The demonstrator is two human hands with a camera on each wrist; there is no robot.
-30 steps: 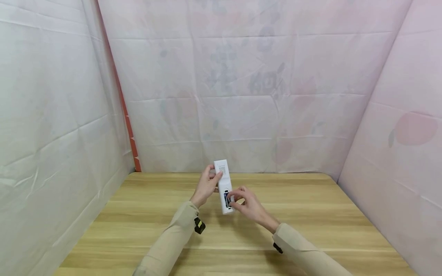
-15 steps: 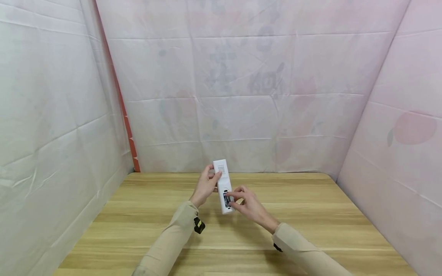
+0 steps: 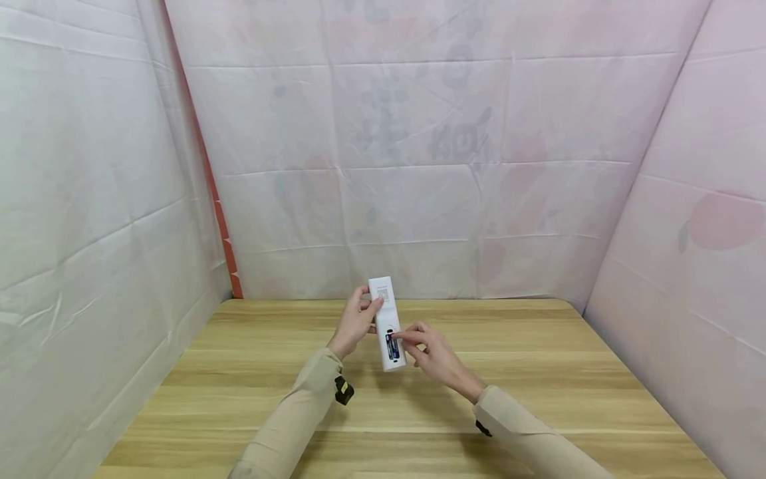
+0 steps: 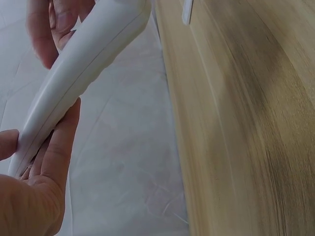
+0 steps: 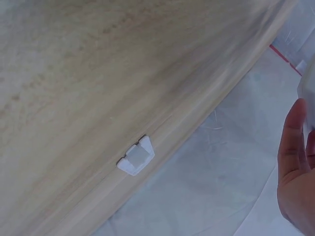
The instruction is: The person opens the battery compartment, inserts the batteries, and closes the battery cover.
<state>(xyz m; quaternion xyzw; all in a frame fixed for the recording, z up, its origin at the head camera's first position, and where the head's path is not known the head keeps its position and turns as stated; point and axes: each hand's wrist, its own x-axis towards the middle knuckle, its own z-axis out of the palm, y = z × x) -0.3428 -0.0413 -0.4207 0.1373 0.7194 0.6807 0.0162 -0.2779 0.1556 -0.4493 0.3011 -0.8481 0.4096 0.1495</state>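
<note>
A white remote control is held tilted above the table with its back toward me. My left hand grips its upper part, thumb on the back and fingers behind. The battery compartment at the lower end is uncovered, with dark blue batteries lying in it. My right hand is at the remote's right side, its index fingertip on the batteries' upper end and the thumb off to the side. In the right wrist view a small white battery cover lies on the table; the head view does not show it.
The wooden table spans the space below both hands. Pale cloth sheets hang behind it and on both sides, with a red strip at the back left corner.
My right thumb has drawn back from the battery compartment, so more of the batteries shows. The index finger stays at their upper end; my left hand and the remote have barely moved.
</note>
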